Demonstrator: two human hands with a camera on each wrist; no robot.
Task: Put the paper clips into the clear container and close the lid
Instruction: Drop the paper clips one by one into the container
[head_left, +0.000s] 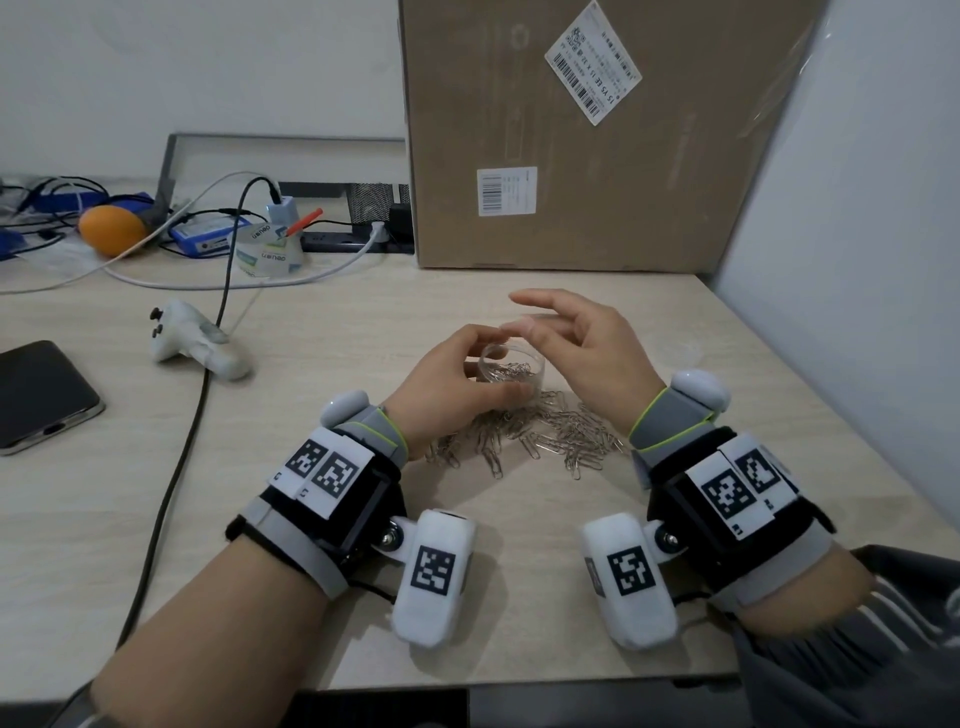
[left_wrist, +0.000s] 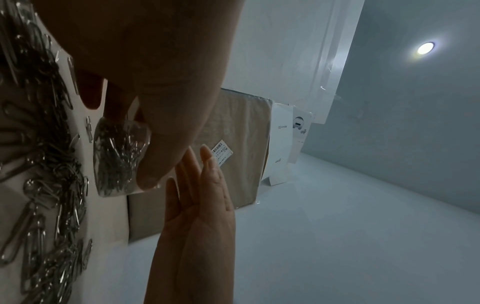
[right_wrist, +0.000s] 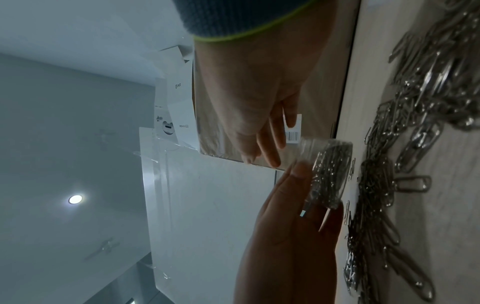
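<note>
Both hands sit over the desk (head_left: 337, 332). Our left hand (head_left: 457, 374) curls its fingers and thumb round one clear container (head_left: 511, 369), which stands upright on the desk with its mouth uncovered. Our right hand (head_left: 587, 348) hovers just above that mouth with fingers loosely spread and gripping nothing we can see.

We count one container, partly filled with paper clips (head_left: 514, 373); those inside are too tangled to number. One loose heap of paper clips (head_left: 545, 434) lies on the desk just in front of the container, between our wrists, also far too many and too overlapped to count. We cannot make out a lid with certainty; a faint clear shape shows on the desk to the right, too pale to name.

Behind stands one cardboard box (head_left: 587, 156) bearing two labels. To the left we see one phone (head_left: 39, 392), cut off by the frame edge, one white controller (head_left: 192, 340), one orange fruit (head_left: 111, 228) and several cables (head_left: 176, 447).
</note>
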